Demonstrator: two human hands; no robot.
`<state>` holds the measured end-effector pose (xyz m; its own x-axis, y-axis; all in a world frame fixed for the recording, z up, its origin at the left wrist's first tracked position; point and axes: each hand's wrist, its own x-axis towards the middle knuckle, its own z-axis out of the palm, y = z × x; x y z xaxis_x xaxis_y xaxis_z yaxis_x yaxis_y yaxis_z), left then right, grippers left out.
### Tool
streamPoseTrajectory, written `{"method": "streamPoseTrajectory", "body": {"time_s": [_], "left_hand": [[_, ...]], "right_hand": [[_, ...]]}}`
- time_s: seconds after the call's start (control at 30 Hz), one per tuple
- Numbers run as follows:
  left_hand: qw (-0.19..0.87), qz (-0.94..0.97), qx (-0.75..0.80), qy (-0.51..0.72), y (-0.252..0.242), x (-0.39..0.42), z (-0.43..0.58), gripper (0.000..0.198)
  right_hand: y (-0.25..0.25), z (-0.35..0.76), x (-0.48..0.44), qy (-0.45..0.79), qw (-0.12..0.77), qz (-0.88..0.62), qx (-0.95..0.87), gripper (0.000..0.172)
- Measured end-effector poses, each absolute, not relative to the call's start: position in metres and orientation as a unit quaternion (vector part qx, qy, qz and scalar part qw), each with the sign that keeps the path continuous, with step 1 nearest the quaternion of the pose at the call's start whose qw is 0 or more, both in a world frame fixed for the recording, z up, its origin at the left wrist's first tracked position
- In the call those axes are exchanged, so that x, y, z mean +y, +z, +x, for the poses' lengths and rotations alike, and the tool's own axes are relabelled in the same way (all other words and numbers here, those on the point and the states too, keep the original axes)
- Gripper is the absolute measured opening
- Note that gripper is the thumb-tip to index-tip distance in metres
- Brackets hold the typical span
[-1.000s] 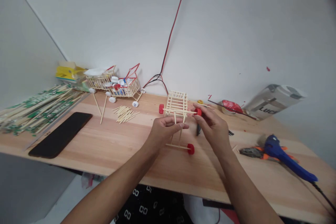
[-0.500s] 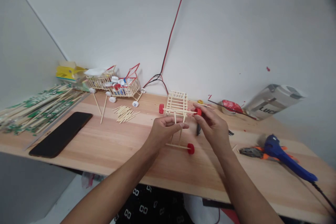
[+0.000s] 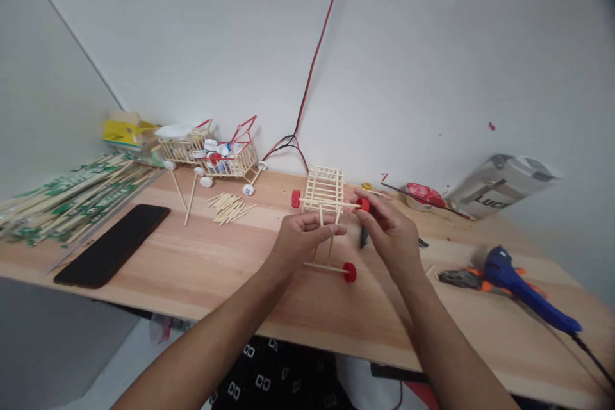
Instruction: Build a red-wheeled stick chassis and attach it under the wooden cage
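Note:
A small cart frame of thin wooden sticks is held above the middle of the table, its slatted basket pointing toward the wall. My left hand is closed around the sticks below the basket. My right hand pinches a red bottle cap at the right end of the cart's upper axle stick. Another red cap sits on that stick's left end. Nearer to me, a lower cross stick carries a third red cap at its right end; its left end is hidden behind my left hand.
Two finished-looking stick carts with white cap wheels stand at the back left, near a pile of short sticks. Packaged chopsticks and a black phone lie left. Right are a blue glue gun, pliers and a red-stained container.

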<state>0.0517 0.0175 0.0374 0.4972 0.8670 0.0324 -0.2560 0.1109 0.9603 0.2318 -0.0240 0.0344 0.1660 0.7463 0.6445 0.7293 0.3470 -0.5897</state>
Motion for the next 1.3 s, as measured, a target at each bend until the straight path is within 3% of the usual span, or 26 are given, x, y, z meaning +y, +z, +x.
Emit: {"method": "streamPoseTrajectory", "body": {"time_s": [1.3], "left_hand": [[0.679,0.537,0.292,0.407,0.0381,0.0187,0.0516,0.018]], "right_hand": [[0.0346,0.2321,-0.0234,-0.001,0.506,-0.563,-0.653,0.034]]}}
